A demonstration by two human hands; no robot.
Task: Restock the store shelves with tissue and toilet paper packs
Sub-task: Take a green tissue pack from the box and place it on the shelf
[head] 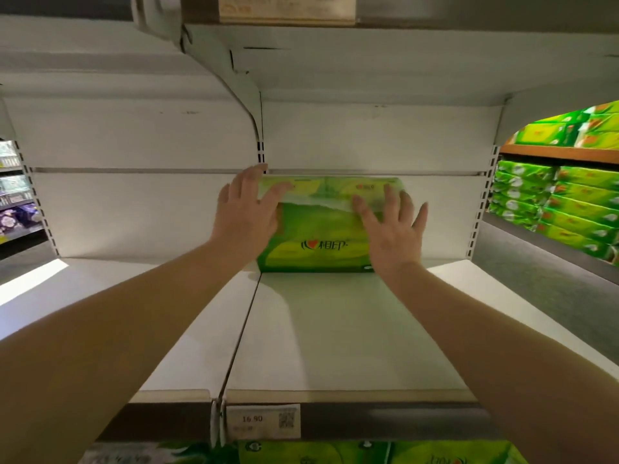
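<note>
A green tissue pack [321, 236] stands at the back of the white shelf [335, 329], against the rear panel. My left hand [246, 212] lies flat on the pack's left front with straight, spread fingers. On its right front, my right hand [392, 226] presses with fingers spread as well. Neither hand curls round the pack. Both forearms reach in over the shelf from the front edge.
A price tag [263, 420] reading 16.90 hangs on the shelf's front rail. More green packs [368, 455] fill the shelf below. Stacks of green packs [562, 202] fill the neighbouring bay at right. The upper shelf [368, 61] hangs close overhead. A seam divides the shelf boards.
</note>
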